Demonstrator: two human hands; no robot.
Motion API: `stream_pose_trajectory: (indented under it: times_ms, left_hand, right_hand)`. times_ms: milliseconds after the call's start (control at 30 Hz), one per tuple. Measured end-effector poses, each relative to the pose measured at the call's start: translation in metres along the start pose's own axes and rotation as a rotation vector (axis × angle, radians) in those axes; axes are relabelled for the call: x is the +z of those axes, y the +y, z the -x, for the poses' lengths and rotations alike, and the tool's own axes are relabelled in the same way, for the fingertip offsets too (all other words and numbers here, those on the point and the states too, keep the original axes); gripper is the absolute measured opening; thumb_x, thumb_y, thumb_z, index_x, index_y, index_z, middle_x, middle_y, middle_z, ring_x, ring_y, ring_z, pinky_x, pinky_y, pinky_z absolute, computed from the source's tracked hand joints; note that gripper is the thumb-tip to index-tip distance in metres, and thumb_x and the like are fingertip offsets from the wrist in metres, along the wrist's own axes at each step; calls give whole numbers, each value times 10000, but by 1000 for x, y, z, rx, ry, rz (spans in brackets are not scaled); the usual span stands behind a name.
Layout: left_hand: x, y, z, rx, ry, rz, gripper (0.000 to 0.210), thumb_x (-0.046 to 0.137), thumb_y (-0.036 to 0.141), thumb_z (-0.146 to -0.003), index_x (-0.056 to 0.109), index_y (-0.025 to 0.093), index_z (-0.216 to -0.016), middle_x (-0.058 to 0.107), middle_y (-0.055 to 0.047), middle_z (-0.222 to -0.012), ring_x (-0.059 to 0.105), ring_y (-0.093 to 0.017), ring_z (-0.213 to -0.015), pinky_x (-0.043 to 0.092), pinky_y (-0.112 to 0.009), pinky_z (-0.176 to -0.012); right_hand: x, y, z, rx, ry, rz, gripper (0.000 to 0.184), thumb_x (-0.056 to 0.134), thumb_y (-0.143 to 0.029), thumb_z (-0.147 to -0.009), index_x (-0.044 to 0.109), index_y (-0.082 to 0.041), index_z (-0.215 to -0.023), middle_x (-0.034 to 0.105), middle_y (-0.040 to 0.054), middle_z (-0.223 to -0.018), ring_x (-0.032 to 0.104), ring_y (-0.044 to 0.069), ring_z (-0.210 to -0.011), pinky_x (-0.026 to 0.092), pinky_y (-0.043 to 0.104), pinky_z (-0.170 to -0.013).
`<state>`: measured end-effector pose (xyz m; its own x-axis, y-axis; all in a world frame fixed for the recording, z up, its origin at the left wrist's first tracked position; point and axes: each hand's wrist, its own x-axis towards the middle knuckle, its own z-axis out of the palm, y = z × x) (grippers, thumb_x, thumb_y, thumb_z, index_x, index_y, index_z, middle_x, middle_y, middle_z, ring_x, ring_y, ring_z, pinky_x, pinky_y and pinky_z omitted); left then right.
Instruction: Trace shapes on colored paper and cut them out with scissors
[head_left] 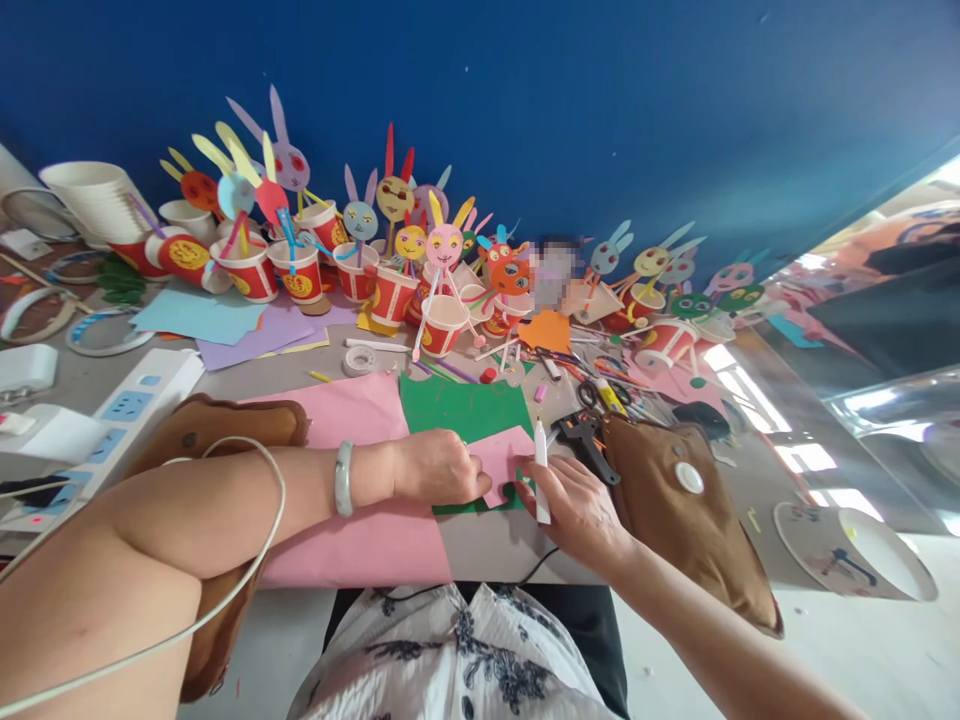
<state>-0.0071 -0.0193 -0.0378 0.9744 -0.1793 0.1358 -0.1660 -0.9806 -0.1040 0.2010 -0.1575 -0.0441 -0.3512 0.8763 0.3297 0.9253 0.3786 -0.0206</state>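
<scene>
A small pink paper piece [504, 462] lies over a green sheet [465, 405]. With fingers curled, my left hand [442, 468] grips that piece at its left edge; the fingertips are partly hidden. My right hand [581, 505] holds a white pen [541, 470] between thumb and fingers, its tip pointing away from me. Its fingers reach to the right edge of the pink piece, where a bit of dark green paper [511, 492] shows. Beneath my left forearm spreads a large pink sheet [345, 545].
Red paper cups [446, 330] with paper rabbit figures line the blue wall. Right of my hand are a black glue gun [585, 440] and a brown cushion [686, 510]. A power strip [124, 420] sits at left; a white cable [279, 500] crosses my left arm.
</scene>
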Motion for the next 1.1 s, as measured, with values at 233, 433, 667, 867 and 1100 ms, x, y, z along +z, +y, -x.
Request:
stream_pose_trajectory:
  times_ms: [233, 433, 667, 867, 1100]
  left_hand:
    - [-5, 7, 5, 55, 73, -12, 178, 443, 53, -885, 594, 142, -916, 618, -36, -587, 610, -166, -499, 364, -242, -412]
    - [-17, 14, 8, 102, 78, 13, 187, 464, 25, -845, 559, 172, -778, 535, 5, -491, 539, -146, -444, 347, -247, -417]
    - [-22, 12, 5, 81, -33, 39, 184, 491, 59, -825, 580, 169, -706, 541, -24, -462, 550, -176, -424, 330, -274, -384]
    - [-26, 11, 5, 70, -89, 75, 168, 501, 56, -822, 604, 159, -739, 597, -38, -514, 597, -191, -460, 385, -287, -401]
    - [-12, 11, 7, 79, -15, 48, 182, 488, 30, -818, 579, 163, -733, 586, -33, -509, 603, -187, -470, 395, -278, -414]
  right_hand:
    - [2, -2, -3, -64, -12, 2, 298, 440, -19, -754, 533, -202, -969, 637, 21, -701, 572, 192, -654, 401, 311, -651]
    - [1, -4, -10, -82, -7, 35, 337, 434, 1, -724, 513, -208, -977, 607, 14, -677, 530, 198, -640, 391, 307, -656]
    - [3, -4, -11, -96, 1, 26, 315, 428, 6, -749, 492, -204, -975, 613, 26, -702, 516, 202, -649, 409, 303, -661]
    - [7, -3, -9, -94, -10, -6, 249, 448, -25, -836, 497, -196, -1012, 635, 30, -725, 554, 196, -674, 423, 308, -680]
    - [3, -4, -11, -132, -3, -37, 219, 466, -83, -834, 505, -183, -1025, 651, 45, -744, 567, 206, -684, 441, 320, -679]
